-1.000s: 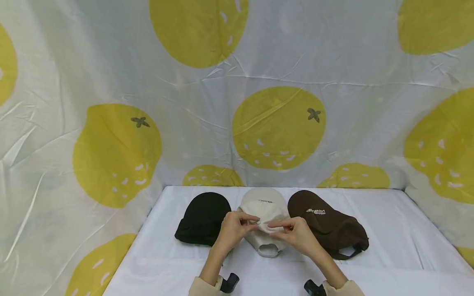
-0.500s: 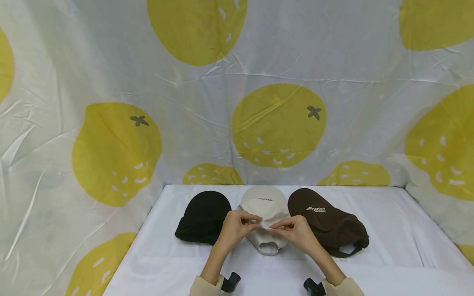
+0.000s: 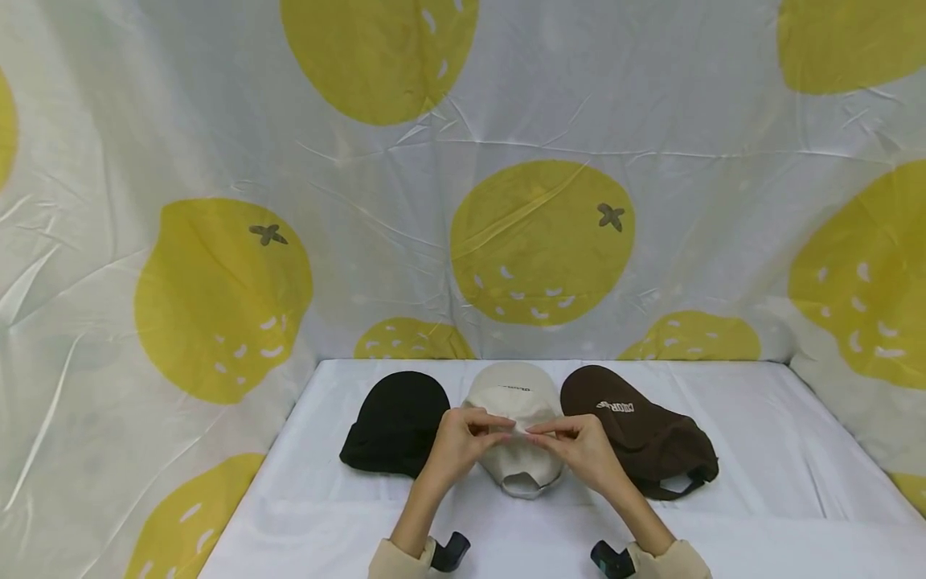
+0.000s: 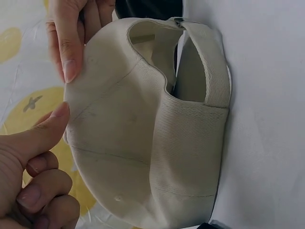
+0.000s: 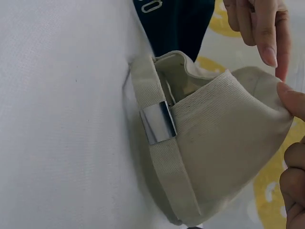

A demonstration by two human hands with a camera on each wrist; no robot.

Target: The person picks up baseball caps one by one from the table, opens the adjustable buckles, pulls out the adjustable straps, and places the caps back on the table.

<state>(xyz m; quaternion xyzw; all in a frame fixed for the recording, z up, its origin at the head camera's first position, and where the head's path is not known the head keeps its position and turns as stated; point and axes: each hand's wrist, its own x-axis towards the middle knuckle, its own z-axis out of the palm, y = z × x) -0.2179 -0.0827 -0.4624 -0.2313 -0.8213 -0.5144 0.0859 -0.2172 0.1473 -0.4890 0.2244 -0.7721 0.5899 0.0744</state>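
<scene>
In the middle of the white table stands a beige baseball cap point(image 3: 518, 466), its back opening and strap facing me. A metal buckle point(image 5: 158, 122) on the strap shows in the right wrist view. My left hand point(image 3: 460, 441) pinches the top of the crown from the left, thumb point(image 4: 58, 113) on the cloth. From the right, my right hand point(image 3: 582, 450) pinches the same fold, its thumb point(image 5: 289, 95) on the fabric. The fingertips of both hands nearly meet above the cap. Part of the crown behind them is hidden.
A black cap point(image 3: 398, 422) lies to the left of the beige one. On the right lies a brown cap point(image 3: 637, 422) with white lettering, its strap toward the front right. A white cloth with yellow lemons point(image 3: 542, 241) hangs behind the table point(image 3: 781, 450).
My two hands have come closer together over the beige cap, fingertips now almost meeting. The black and brown caps stay where they were.
</scene>
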